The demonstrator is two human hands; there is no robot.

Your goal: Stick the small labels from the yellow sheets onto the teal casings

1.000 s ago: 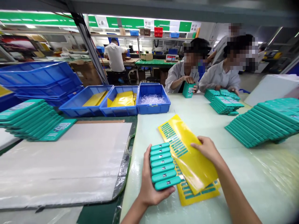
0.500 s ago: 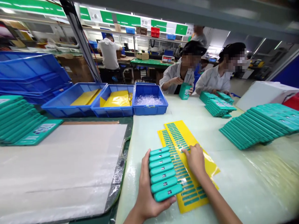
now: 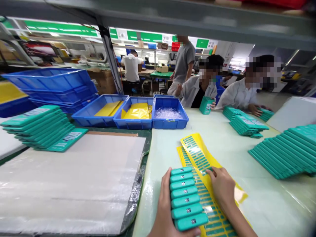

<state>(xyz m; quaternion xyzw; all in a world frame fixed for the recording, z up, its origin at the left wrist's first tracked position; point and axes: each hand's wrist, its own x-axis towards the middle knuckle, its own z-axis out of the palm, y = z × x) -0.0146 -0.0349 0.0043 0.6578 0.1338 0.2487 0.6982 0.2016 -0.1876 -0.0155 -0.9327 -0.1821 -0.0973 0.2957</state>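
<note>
My left hand is wrapped round a stack of flat teal cases, their narrow ends facing up toward me, each with a small dark printed mark. To its right lie two overlapping yellow sticker sheets with rows of narrow green strips. My right hand is over the upper sheet, thumb and forefinger pinched on a green sticker at the end of its row. The upper sheet bows up a little there. The left hand and the cases cover part of the lower sheet.
Teal cases are piled at left and right. Blue bins along the back hold yellow sheets and clear small pieces. Beyond the table, co-workers handle teal cases. A shelf beam crosses overhead.
The view has swung left, so everything sits further right and lower. My right fingers have closed on a sticker, and the upper sheet now bends. A person in grey has come into view behind.
</note>
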